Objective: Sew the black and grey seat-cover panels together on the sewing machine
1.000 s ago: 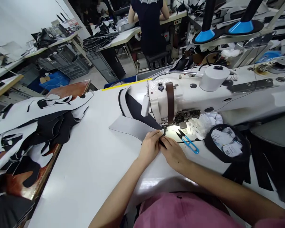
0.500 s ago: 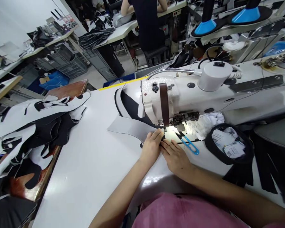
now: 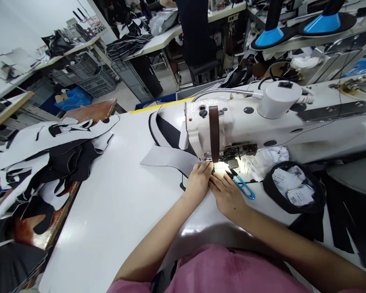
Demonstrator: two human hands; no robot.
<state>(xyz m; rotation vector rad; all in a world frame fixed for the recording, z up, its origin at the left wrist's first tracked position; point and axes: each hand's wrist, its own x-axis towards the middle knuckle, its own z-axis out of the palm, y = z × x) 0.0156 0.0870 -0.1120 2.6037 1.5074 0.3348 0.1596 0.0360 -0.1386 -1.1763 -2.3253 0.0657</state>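
A white sewing machine [image 3: 244, 118] stands on the white table [image 3: 122, 203]. A grey and black fabric piece [image 3: 167, 156] lies under its needle and trails off to the left. My left hand [image 3: 198, 183] rests on the fabric just in front of the needle, fingers pressed flat on it. My right hand [image 3: 227, 195] lies beside it, fingers pressing the fabric edge by the presser foot. Blue thread snips [image 3: 242, 185] lie just right of my right hand.
A heap of black and white cut pieces [image 3: 49, 158] covers the left side. A black round bin of white labels [image 3: 294, 187] sits at the right. Blue thread cones [image 3: 270, 36] stand behind the machine. Another person [image 3: 195, 28] sits at a far table.
Both hands have slid forward toward the needle with the fabric. The camera has shifted slightly.
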